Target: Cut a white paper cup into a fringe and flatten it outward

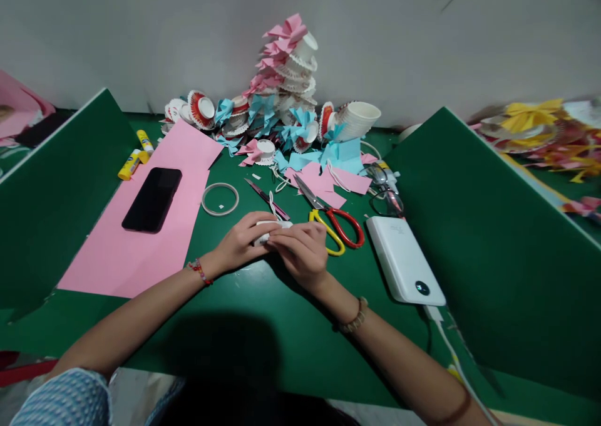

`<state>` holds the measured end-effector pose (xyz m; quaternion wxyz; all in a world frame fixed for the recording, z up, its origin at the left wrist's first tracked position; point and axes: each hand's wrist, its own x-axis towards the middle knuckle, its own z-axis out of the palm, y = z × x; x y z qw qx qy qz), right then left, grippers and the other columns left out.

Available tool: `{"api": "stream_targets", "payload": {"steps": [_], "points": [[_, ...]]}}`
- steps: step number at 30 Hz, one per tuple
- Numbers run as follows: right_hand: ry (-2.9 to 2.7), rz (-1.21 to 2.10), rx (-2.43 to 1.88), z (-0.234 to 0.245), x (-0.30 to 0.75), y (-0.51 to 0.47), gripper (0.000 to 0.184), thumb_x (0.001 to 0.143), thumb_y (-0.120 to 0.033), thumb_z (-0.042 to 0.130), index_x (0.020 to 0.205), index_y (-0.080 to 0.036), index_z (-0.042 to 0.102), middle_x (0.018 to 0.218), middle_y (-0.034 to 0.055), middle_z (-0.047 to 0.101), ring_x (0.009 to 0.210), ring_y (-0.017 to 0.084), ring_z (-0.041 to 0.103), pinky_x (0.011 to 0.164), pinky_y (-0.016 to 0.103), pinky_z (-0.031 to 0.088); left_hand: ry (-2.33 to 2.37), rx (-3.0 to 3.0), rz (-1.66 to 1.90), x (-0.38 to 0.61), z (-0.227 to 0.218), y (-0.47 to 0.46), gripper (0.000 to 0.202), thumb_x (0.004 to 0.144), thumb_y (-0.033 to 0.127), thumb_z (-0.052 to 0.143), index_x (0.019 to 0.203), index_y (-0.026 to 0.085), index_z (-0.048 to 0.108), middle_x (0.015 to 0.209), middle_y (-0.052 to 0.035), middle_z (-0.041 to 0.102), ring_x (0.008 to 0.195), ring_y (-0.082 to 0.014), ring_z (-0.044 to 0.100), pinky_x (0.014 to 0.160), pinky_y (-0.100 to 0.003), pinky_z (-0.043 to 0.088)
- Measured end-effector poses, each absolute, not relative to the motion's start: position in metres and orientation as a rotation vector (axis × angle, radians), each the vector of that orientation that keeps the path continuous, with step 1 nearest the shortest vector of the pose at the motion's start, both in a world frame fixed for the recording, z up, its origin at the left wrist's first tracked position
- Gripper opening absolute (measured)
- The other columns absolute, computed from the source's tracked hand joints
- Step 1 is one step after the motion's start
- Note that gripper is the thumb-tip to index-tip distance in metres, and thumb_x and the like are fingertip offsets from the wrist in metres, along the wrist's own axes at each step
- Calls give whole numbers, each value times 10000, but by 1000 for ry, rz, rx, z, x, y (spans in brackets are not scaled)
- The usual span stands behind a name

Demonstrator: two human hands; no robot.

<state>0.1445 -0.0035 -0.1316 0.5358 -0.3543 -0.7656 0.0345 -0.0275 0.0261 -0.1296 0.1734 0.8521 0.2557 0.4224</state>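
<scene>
Over the green desk (pixel 248 307), both hands meet at a small white piece (pixel 273 225), perhaps part of a paper cup; fingers cover much of it. A white string loop (pixel 272 202) rises just behind it. My left hand (pixel 241 241) grips the piece from the left, fingers bent around it. From the right, my right hand (pixel 303 250) is closed, its fingertips pressed to the same piece. Beside my right hand lie scissors (pixel 340 225) with one red and one yellow handle. A slim pointed tool (pixel 265 197) rests behind my hands.
Left are a pink sheet (pixel 117 238), a black phone (pixel 153 199), glue sticks (pixel 129 165) and a ring (pixel 220 199). Behind stand decorated paper cups (pixel 300 75) and cut paper (pixel 314 181). Right are eyeglasses (pixel 387 197) and a power bank (pixel 404 260) with cable. Green partitions (pixel 507 244) flank the desk.
</scene>
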Motion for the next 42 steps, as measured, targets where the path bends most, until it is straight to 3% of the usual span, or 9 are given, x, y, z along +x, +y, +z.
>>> {"api": "stream_targets", "payload": {"steps": [5, 12, 21, 25, 28, 31, 35, 39, 42], "points": [[-1609, 211, -1035, -132, 154, 5, 61, 822, -260, 671, 877, -235, 668, 876, 54, 712, 829, 229, 614, 782, 395, 403, 893, 2101, 1335, -29, -127, 35, 417, 688, 333, 763, 1054, 183, 632, 1020, -88, 659, 979, -187, 610, 866, -379, 511], [-1490, 719, -1090, -134, 147, 8, 247, 863, -362, 566, 729, -188, 679, 679, 13, 680, 612, 165, 608, 571, 281, 474, 858, 2108, 1243, -31, -131, 36, 432, 725, 337, 734, 1127, 211, 639, 1100, -92, 589, 1048, -183, 577, 918, -384, 489], [-1317, 1130, -1132, -129, 143, 7, 326, 743, -369, 655, 509, -161, 564, 459, -43, 477, 449, 92, 410, 440, 220, 326, 880, 1738, 1198, -28, -129, 33, 310, 756, 271, 681, 1037, 165, 601, 1046, -81, 635, 987, -182, 603, 872, -348, 494], [-1213, 1261, -1126, -128, 138, 3, 287, 754, -454, 633, 709, -174, 585, 524, -43, 542, 471, 97, 459, 476, 219, 388, 879, 1595, 1225, -27, -131, 37, 325, 741, 295, 687, 1011, 170, 557, 1022, -66, 608, 942, -160, 603, 827, -297, 495], [-1144, 1315, -1135, -127, 132, -2, 345, 786, -543, 557, 814, -202, 521, 586, -24, 605, 521, 117, 537, 537, 244, 462, 828, 1361, 1192, -26, -129, 41, 522, 643, 307, 775, 1081, 195, 514, 1040, -52, 608, 963, -158, 595, 846, -273, 477], [-1157, 1362, -1160, -124, 122, -8, 433, 780, -631, 498, 849, -203, 509, 729, 37, 678, 644, 151, 620, 628, 293, 519, 849, 1113, 1070, -26, -125, 40, 635, 590, 333, 808, 1137, 202, 512, 978, -34, 635, 902, -160, 598, 794, -256, 466], [-1344, 1437, -1264, -114, 120, -11, 547, 745, -706, 471, 731, -169, 576, 743, 101, 702, 650, 177, 655, 622, 322, 533, 801, 811, 1014, -26, -116, 38, 552, 574, 324, 799, 1058, 186, 571, 924, -36, 673, 875, -186, 625, 774, -288, 474], [-1635, 1293, -1544, -93, 151, -3, 405, 701, -538, 656, 587, -153, 604, 609, 77, 657, 524, 172, 599, 527, 289, 459, 729, 624, 1020, -29, -112, 39, 446, 543, 369, 782, 889, 158, 596, 756, -21, 671, 743, -193, 657, 669, -307, 511], [-1670, 848, -1874, -81, 180, 4, 168, 806, -272, 577, 869, -129, 639, 841, 145, 652, 788, 261, 610, 615, 310, 412, 723, 587, 1006, -32, -113, 41, 436, 521, 376, 766, 851, 153, 588, 741, -12, 664, 698, -191, 664, 625, -309, 517]]}}
